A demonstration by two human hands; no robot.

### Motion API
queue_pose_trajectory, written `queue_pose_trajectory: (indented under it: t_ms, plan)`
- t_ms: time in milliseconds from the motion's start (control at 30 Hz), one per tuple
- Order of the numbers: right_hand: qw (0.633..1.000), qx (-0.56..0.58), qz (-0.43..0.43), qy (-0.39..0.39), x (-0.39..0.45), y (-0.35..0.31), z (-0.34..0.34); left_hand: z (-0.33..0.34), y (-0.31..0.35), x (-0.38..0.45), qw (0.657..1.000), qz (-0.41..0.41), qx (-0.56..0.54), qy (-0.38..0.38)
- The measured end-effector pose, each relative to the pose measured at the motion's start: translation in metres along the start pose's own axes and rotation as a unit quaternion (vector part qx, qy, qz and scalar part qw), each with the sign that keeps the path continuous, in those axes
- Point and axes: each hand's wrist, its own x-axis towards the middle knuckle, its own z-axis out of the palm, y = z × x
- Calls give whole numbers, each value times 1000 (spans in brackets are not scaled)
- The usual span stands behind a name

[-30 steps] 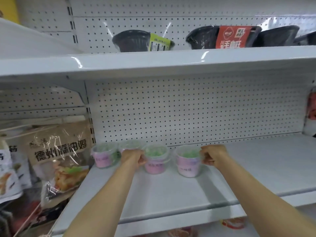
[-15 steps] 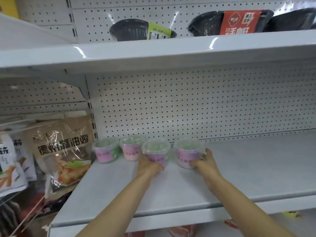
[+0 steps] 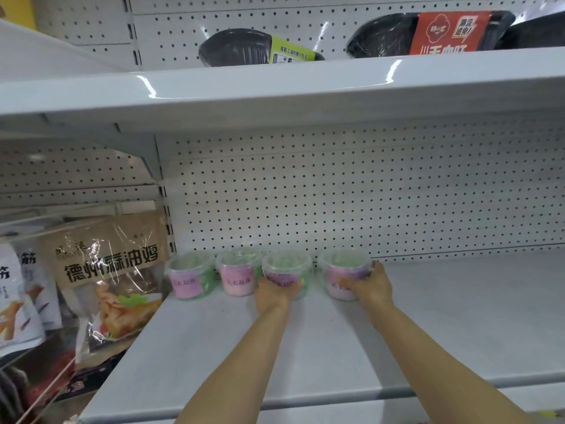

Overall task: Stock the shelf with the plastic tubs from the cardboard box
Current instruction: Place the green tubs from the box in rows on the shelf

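**Four tubs lined up at the back of the shelf**

Four plastic tubs are sitting in a row at centre frame, against the pegboard, on the white shelf [image 3: 458,316]. The left hand [image 3: 272,293] is gripping the third tub [image 3: 286,267]; the right hand [image 3: 371,284] is gripping the fourth tub [image 3: 341,270]. A brown snack bag [image 3: 107,270] is leaning at lower left.

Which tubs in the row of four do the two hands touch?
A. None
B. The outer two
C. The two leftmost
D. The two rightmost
D: the left hand holds the third tub, the right hand the fourth tub; the two at left stand untouched.
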Motion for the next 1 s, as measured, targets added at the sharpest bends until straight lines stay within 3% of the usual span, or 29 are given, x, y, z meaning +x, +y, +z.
queue_pose_trajectory:
  t_ms: [333,1000]
  plan:
    - [999,2,-9,-52,32,2,3,11,-4,14,1000,14,7,0]
    - [996,-32,-48,-64,53,14,14,21,-8,34,998,11,56,16]
